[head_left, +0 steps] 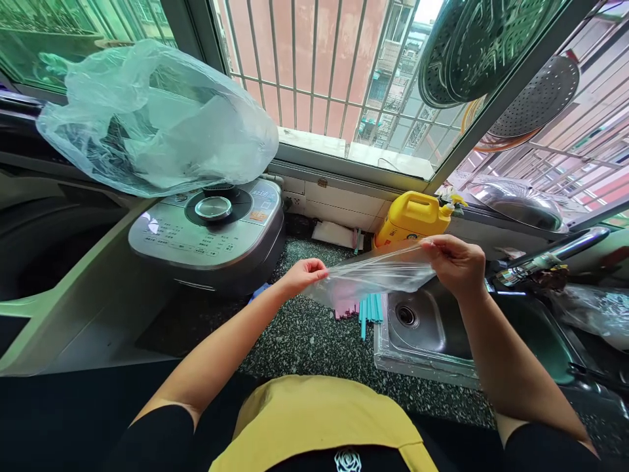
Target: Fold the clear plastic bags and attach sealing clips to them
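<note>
A clear plastic bag (378, 272) is stretched between my two hands above the counter. My left hand (307, 275) pinches its left end, and my right hand (456, 262) grips the right end, a little higher. Under the bag, a bundle of turquoise sticks (371, 309) lies on the speckled countertop beside the sink. Pink sticks (345, 311) lie just left of them, partly covered by the see-through film. What the sticks are exactly I cannot make out.
A rice cooker (216, 229) stands on the left, with a large filled plastic bag (157, 124) resting above it. Behind my hands is a yellow jug (413, 216). The steel sink (442, 359) and faucet (550, 259) are at right, below a barred window.
</note>
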A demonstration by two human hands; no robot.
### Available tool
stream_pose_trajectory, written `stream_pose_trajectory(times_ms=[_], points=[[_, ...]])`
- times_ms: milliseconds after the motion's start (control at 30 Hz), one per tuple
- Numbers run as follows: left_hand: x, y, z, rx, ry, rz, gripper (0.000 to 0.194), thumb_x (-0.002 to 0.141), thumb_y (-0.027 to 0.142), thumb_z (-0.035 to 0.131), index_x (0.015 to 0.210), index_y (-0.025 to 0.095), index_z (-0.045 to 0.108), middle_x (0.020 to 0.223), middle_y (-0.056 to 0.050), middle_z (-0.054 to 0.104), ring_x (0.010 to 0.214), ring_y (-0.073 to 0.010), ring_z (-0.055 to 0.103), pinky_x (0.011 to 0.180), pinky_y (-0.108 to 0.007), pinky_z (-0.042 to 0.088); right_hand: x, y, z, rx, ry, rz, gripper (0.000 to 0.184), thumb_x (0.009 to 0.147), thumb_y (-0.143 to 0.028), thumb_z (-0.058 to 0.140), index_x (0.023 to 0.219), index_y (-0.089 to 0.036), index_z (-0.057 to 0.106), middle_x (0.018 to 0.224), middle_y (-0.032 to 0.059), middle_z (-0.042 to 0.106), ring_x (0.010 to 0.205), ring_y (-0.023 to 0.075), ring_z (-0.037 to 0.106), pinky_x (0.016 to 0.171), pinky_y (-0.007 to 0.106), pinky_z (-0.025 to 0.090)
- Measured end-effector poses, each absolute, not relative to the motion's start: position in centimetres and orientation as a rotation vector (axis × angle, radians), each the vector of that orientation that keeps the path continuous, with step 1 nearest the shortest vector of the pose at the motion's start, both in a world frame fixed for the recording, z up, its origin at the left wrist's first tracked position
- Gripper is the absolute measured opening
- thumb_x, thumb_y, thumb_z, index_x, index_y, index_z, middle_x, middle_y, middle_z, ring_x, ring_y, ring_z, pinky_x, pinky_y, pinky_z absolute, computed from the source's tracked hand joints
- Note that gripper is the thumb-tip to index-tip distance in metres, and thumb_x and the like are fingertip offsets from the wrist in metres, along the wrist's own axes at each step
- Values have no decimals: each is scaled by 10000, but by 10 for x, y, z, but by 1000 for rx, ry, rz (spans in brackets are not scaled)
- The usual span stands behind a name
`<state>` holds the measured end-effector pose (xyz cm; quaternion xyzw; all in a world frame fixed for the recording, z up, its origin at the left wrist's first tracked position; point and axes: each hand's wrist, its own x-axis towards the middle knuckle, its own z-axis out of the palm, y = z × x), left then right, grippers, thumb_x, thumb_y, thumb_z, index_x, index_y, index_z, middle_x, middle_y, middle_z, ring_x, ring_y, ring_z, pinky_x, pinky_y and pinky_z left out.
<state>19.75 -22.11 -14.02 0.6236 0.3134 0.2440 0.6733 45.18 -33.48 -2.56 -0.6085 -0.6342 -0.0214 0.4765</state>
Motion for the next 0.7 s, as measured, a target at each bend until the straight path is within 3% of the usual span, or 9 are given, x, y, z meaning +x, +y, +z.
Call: stream_pose_trajectory(times_ms=[200,333,433,567,700], points=[[183,-223,-154,1261,709,636,404,566,507,712,608,139,549,509,49,499,486,-66,430,533,-208,353,462,-337,-29,-1508,-1436,-13,252,770,-432,628,723,-187,667,591,23,622,457,109,502,399,236,391],[178,-226,-158,1152,674,719,540,591,652,627,764,141,611,711,-28,625,652,-128,552,641,-250,422,461,-333,-26,-1498,-1412,20,276,766,-453,627,725,-182,658,543,5,580,410,91,453,374,230,362],[179,-229,-160,1236,686,738,533,532,583,718,823,150,612,762,-23,635,722,-140,567,693,-254,423,460,-330,-24,-1485,-1409,20,282,766,-463,626,721,-185,651,517,-1,557,394,88,434,369,231,357],[177,-230,-166,1323,839,804,396,616,526,678,644,146,571,581,22,540,603,-108,492,640,-245,398,461,-331,-25,-1504,-1422,-1,264,757,-444,637,705,-186,647,543,1,575,412,90,443,377,227,358],[169,-224,-163,1375,806,737,439,592,465,712,881,152,605,838,-44,648,783,-157,569,752,-286,433,455,-335,-26,-1499,-1509,13,238,769,-406,618,698,-182,655,558,1,600,442,95,476,407,220,378]])
